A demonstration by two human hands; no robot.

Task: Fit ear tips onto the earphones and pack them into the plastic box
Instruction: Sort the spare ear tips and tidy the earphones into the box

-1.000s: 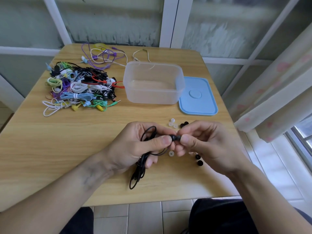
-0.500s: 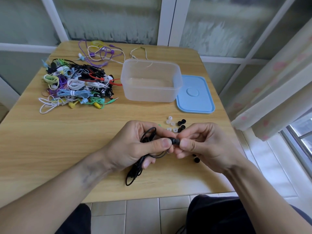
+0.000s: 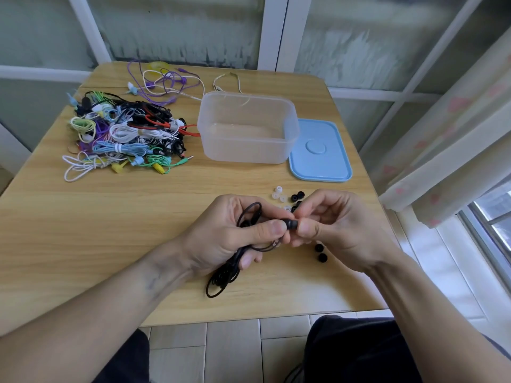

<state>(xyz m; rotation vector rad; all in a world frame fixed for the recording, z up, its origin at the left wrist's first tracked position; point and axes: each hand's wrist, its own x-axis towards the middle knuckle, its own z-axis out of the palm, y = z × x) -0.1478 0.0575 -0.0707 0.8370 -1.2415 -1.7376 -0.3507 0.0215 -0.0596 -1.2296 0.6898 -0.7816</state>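
While both hands worked close together near the front edge of the table (image 3: 83, 230), head view (only view) showed the L hand (image 3: 229, 233) curled round a black earphone (image 3: 235, 261): cable bundled in the palm, loops hanging below the fist onto the wood, thumb and forefinger pinched on the bud housing. R hand (image 3: 340, 228) pinched a black ear tip (image 3: 293, 224) at the bud's nozzle, thumb and fingertips clamped on it. Whether the tip was fully seated: can't tell, fingers cover the joint.

Spare tips lay loose on the table: clear tips (image 3: 278, 192) and black tips (image 3: 297, 196) just beyond the hands, two more black ones (image 3: 320, 252) beside the R wrist. Plastic box (image 3: 249, 128) stood open farther back, nothing seen inside; blue lid (image 3: 320, 150) flat beside it, touching or nearly so. Pile of earphones (image 3: 121, 136) to the box's left, w/ loose purple and white cables (image 3: 163, 84) behind.

Handling, judged: tip looks soft, tiny, very light, prob. stretchy silicone, so easy to drop or flick away. Best held by its rim and rolled over the nozzle. Bud is rigid, so grip the housing, not the cable. Cable limp and tangle-prone; keep it coiled in the palm before packing. Low breakage risk, though tugging at the cable-bud joint seems unwise.
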